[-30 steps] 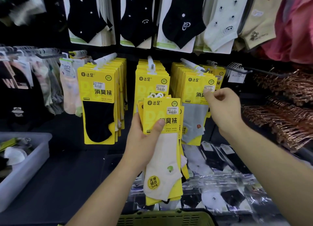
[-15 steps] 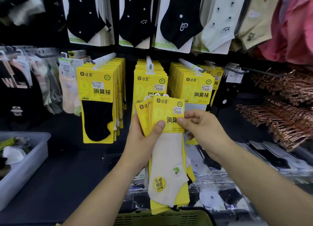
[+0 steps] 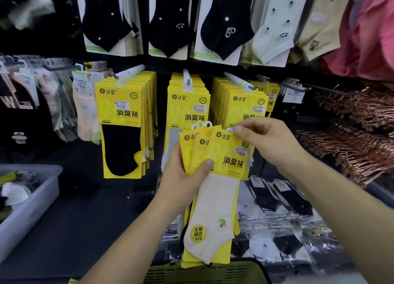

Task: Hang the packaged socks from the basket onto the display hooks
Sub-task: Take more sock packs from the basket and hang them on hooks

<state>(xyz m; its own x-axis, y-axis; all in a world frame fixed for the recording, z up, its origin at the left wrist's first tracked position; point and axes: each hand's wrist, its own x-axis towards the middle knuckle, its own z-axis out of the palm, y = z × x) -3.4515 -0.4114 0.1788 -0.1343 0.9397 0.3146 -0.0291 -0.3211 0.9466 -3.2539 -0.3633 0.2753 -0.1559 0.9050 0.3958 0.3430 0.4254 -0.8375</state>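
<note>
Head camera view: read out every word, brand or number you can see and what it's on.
"达足", "消臭袜": card of the front pack, pinched by the right hand.
"SGS": round badge on the hanging black-sock pack.
"无骨缝合": round sticker on the cream sock.
Price labels and small print: too small to read.

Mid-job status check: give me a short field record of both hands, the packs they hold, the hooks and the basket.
left hand: grips a fanned stack of yellow sock packs from the side
right hand: pinches the top edge of the front pack, by its hanger tab
front pack: cream sock on yellow card, not yet on a hook
hooks: left hook, middle hook and right hook each already carry yellow packs
basket: green, at the bottom edge, below the held packs
grey bin: far left, loose items inside
</note>
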